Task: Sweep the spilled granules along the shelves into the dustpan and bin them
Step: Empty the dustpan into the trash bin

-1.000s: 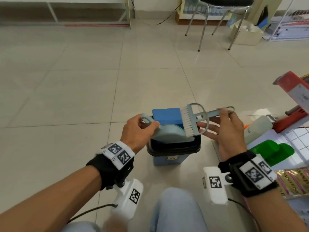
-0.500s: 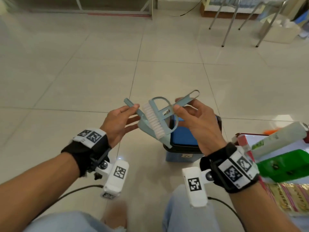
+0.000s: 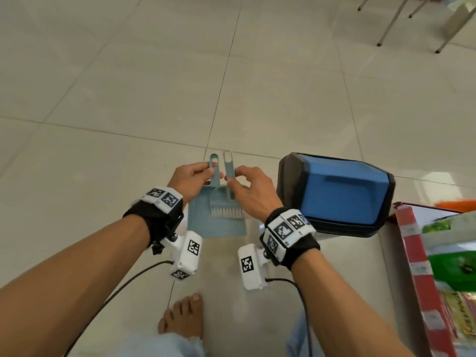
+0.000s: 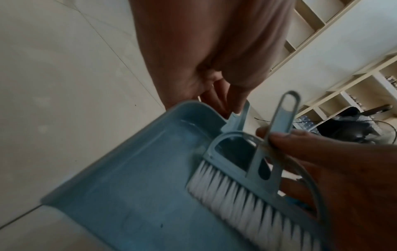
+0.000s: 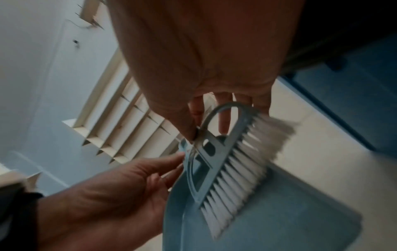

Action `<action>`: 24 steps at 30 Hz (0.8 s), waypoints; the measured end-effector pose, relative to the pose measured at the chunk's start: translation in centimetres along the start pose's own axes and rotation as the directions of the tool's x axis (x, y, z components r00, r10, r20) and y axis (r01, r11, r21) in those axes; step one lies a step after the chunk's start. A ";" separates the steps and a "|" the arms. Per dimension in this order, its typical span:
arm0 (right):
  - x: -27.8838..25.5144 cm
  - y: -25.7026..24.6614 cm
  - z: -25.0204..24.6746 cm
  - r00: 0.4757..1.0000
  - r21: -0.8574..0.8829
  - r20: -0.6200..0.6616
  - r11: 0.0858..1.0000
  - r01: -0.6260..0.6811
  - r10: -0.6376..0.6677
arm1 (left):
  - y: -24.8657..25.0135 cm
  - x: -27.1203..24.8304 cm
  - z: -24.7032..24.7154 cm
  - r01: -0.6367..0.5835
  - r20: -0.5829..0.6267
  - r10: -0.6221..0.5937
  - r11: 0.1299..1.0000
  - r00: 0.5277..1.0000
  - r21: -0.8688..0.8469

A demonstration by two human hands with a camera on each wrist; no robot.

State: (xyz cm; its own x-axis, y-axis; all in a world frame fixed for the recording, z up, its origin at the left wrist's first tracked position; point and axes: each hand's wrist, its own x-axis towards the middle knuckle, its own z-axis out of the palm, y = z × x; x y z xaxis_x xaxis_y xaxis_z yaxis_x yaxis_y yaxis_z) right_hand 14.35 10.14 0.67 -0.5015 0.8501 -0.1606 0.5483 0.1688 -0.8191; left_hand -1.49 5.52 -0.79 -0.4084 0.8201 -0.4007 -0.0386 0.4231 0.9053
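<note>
A pale blue dustpan (image 3: pixel 216 222) (image 4: pixel 133 195) (image 5: pixel 279 220) hangs low over the tiled floor, mouth towards me. My left hand (image 3: pixel 192 180) pinches its handle (image 3: pixel 213 168). A matching hand brush (image 3: pixel 226 202) (image 4: pixel 247 195) (image 5: pixel 232 166) with white bristles lies against the pan's inside. My right hand (image 3: pixel 248 188) pinches the brush handle (image 3: pixel 228 166), the other fingers loosely spread. The blue bin (image 3: pixel 337 194) with a black rim stands just right of my right hand. No granules show in the pan.
A red-edged shelf (image 3: pixel 422 266) with green and gold packets lies at the right edge. My bare foot (image 3: pixel 184 318) is below the pan. Chair legs (image 3: pixel 391 21) stand far back right. Pale shelving (image 4: pixel 322 68) shows in both wrist views. Bare floor tiles (image 3: pixel 103 99) spread left and ahead.
Both hands carried the dustpan and brush from above the bin leftward and down near the floor. The brush now lies flat in the pan, handles side by side pointing away.
</note>
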 end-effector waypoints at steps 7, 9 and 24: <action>3.1 5.4 4.0 0.967 0.227 0.056 0.940 -0.255 0.249 | -4.3 4.2 1.0 0.060 -0.037 -0.058 0.997 0.998 0.055; 3.8 6.9 4.8 0.952 0.255 -0.018 0.922 -0.290 0.304 | -6.1 4.7 1.2 0.155 -0.053 -0.151 0.985 0.987 0.074; 7.3 13.1 9.3 0.833 0.231 -0.247 0.865 -0.446 0.495 | -12.9 7.3 3.5 0.341 -0.012 -0.342 0.935 0.940 0.092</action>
State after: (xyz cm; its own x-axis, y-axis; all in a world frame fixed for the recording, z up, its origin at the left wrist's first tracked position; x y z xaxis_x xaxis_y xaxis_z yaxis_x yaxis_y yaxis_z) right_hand 11.63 13.95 -16.37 0.0192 0.9148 -0.4035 0.5436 -0.3483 -0.7637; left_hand -0.80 7.41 -15.85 -0.3813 0.6217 -0.6842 -0.0912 0.7112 0.6971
